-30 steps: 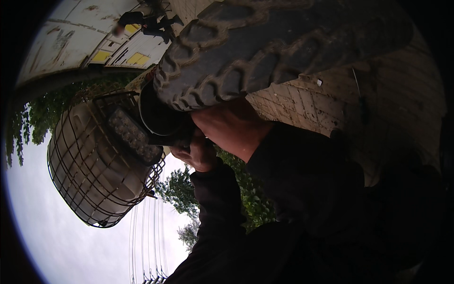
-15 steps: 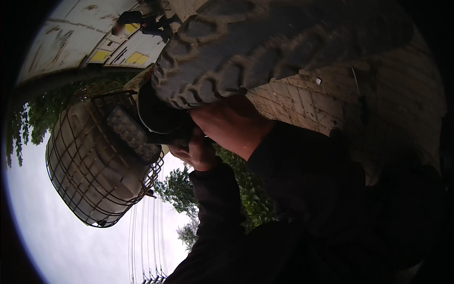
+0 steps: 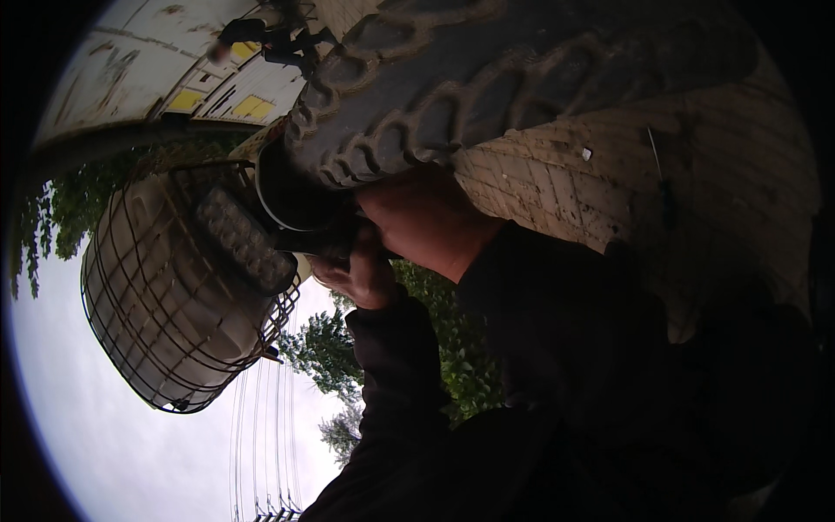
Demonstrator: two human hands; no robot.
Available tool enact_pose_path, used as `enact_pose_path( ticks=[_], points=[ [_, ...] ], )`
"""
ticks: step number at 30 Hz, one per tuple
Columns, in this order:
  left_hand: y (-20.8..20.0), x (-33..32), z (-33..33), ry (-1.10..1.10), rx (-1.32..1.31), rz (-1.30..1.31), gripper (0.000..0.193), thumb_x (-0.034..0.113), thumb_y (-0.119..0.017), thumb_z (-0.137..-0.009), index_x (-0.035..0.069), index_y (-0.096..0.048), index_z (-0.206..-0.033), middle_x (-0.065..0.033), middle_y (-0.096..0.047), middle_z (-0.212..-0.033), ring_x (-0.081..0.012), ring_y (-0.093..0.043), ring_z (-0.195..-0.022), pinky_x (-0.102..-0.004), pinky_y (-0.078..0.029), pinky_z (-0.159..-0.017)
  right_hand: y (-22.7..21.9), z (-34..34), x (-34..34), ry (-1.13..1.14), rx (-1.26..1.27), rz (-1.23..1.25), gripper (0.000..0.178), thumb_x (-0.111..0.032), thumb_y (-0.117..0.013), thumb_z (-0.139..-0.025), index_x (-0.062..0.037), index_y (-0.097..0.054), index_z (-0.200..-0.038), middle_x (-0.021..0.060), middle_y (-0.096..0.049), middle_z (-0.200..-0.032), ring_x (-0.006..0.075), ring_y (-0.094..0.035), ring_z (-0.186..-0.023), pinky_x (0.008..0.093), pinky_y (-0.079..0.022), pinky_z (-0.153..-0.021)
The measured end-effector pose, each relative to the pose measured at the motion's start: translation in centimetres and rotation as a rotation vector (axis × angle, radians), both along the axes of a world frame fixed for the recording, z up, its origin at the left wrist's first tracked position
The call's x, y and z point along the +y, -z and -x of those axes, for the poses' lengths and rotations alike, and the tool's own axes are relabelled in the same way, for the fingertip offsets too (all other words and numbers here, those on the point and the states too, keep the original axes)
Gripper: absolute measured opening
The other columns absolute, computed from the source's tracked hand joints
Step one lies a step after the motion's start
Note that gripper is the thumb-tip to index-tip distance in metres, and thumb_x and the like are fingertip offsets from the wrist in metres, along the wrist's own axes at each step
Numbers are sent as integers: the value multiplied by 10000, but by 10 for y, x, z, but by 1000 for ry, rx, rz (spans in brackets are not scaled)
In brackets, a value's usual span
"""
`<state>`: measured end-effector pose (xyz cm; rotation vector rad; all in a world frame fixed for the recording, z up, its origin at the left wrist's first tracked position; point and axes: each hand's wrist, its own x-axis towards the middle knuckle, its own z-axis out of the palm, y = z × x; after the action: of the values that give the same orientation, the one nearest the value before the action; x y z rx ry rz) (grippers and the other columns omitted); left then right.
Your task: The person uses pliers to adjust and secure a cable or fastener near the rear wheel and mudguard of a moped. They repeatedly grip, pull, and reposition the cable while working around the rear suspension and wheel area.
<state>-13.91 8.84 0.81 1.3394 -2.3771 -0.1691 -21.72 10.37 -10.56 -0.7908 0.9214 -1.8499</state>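
Note:
My left hand (image 3: 364, 277) is up at the edge of a dark part (image 3: 326, 244) beneath a black curved fender (image 3: 291, 191). Its fingers are bent and closed, but what they grip is lost in shadow. My right hand (image 3: 404, 209) reaches in just above it, close under a big lugged tyre (image 3: 417, 96). The wrist and back of that hand show, while its fingers are hidden in the dark beside the fender. Left of both hands is a lamp with several round lenses (image 3: 245, 239), mounted on a wire-caged front (image 3: 174, 296).
Brick paving (image 3: 557, 174) lies to the right, with a small pale scrap (image 3: 586, 154) and a thin rod with a dark handle (image 3: 665, 187) on it. Another person (image 3: 270, 39) is at the upper left by a pale wall (image 3: 96, 78). Trees (image 3: 322, 352) and overhead wires stand out against the sky.
The view has shifted slightly, so the tyre and lamp sit a little differently in it. Both hands stay at the same place by the fender.

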Motion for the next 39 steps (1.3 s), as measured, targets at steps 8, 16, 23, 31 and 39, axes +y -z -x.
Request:
enact_pose_path(
  ticks=[8,16,23,31,39],
  points=[
    [-7,-5,-2,47,-109,39,533,204,-705,-809,-39,-618,-1276,-154,-704,-1167,-255,-668,-1038,-386,-524,-921,0,-5,-11,53,19,9,316,-160,-734,-801,-13,-708,-1080,204,-711,-1042,395,-687,-978,502,-545,-875],
    [-1,-4,5,115,6,-21,538,143,-728,-817,-39,-590,-1303,-113,-695,-1133,-202,-640,-1013,-346,-506,-928,5,-8,-18,63,206,8,217,-213,-738,-773,-54,-768,-917,200,-736,-911,393,-723,-873,499,-573,-800],
    [-5,-10,6,184,17,-115,724,-19,-684,-825,-53,-452,-1510,-101,-676,-1198,-161,-624,-1072,-308,-503,-957,7,-14,-25,208,113,44,237,-207,-716,-823,-24,-734,-973,225,-721,-959,440,-691,-929,520,-556,-813],
    [-13,-26,-10,359,-29,27,611,158,-713,-731,-5,-627,-1314,-228,-666,-1268,-428,-671,-1097,-445,-540,-939,10,-7,-28,97,119,78,183,-85,-679,-864,38,-724,-991,222,-748,-932,366,-731,-879,425,-556,-786],
    [1,16,-59,176,74,102,490,166,-734,-755,-13,-654,-1205,-190,-690,-1176,-335,-720,-969,-405,-591,-843,-3,3,-15,-68,16,24,172,-107,-626,-930,43,-685,-873,107,-675,-686,179,-628,-562,337,-503,-542]
  ],
)
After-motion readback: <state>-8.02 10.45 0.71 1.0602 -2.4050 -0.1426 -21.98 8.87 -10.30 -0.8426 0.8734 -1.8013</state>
